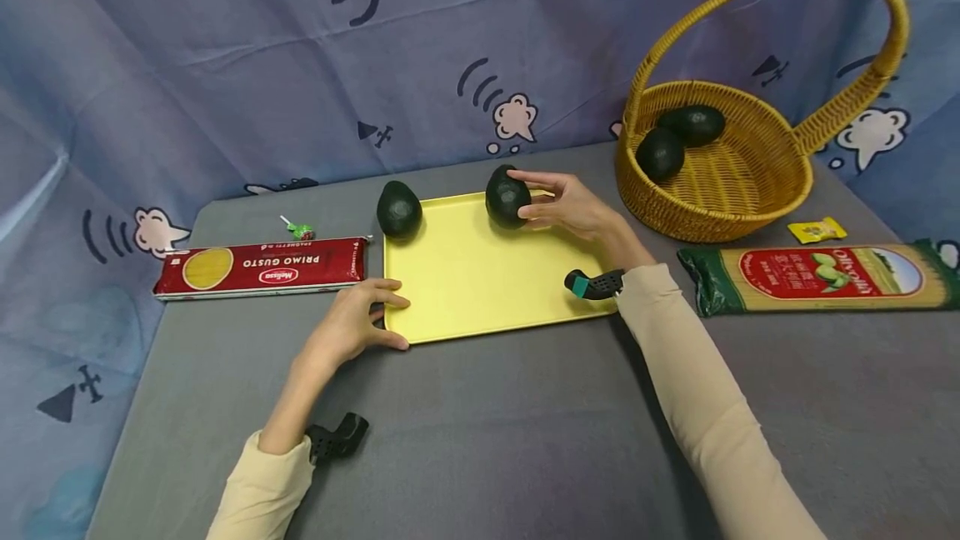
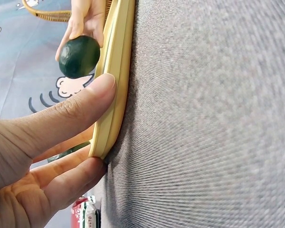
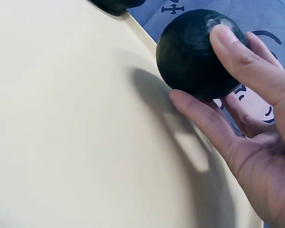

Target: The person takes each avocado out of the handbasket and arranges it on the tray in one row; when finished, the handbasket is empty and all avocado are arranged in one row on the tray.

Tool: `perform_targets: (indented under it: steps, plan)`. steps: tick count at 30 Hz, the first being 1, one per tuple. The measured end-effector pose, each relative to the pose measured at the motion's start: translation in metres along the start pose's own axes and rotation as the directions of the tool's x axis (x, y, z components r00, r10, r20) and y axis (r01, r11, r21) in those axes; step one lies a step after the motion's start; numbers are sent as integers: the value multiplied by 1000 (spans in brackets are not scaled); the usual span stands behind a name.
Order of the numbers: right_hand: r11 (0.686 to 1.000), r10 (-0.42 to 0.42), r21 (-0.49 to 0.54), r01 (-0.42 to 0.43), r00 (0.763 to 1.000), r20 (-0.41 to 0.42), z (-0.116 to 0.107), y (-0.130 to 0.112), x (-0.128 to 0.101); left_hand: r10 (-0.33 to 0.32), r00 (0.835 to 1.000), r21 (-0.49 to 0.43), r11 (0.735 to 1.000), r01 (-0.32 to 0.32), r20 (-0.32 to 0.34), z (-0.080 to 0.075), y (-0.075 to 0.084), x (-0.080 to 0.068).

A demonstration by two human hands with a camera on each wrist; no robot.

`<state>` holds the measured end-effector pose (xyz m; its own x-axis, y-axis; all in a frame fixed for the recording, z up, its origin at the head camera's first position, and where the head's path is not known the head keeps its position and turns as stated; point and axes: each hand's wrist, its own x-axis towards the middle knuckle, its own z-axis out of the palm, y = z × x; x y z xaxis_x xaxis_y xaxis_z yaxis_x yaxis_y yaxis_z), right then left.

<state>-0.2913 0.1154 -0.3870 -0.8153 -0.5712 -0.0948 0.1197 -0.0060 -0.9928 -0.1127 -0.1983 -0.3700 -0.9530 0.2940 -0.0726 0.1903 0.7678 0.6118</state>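
My right hand (image 1: 564, 205) holds a dark green avocado (image 1: 506, 197) between thumb and fingers, over the back of the yellow tray (image 1: 465, 290). In the right wrist view the held avocado (image 3: 197, 54) casts a shadow on the tray surface. At the tray's front left corner, my left hand (image 1: 354, 322) grips the edge, its thumb (image 2: 102, 88) on the front rim and its fingers on the left side. A second avocado (image 1: 399, 210) sits at the back left corner of the tray.
A yellow wicker basket (image 1: 712, 223) with a tall handle holds two avocados (image 1: 692, 125) at the back right. Right of the tray lie a spaghetti pack (image 1: 825, 277) and a small yellow packet (image 1: 817, 230). A red spaghetti pack (image 1: 262, 267) and a green lollipop (image 1: 302, 232) lie left.
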Motion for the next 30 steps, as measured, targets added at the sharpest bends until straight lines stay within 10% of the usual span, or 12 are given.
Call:
perform_targets:
  steps: [30]
  plan:
    - [1000, 28, -14, -27, 997, 75, 40, 5, 41, 13, 1000, 23, 1000, -12, -22, -1, 0, -2]
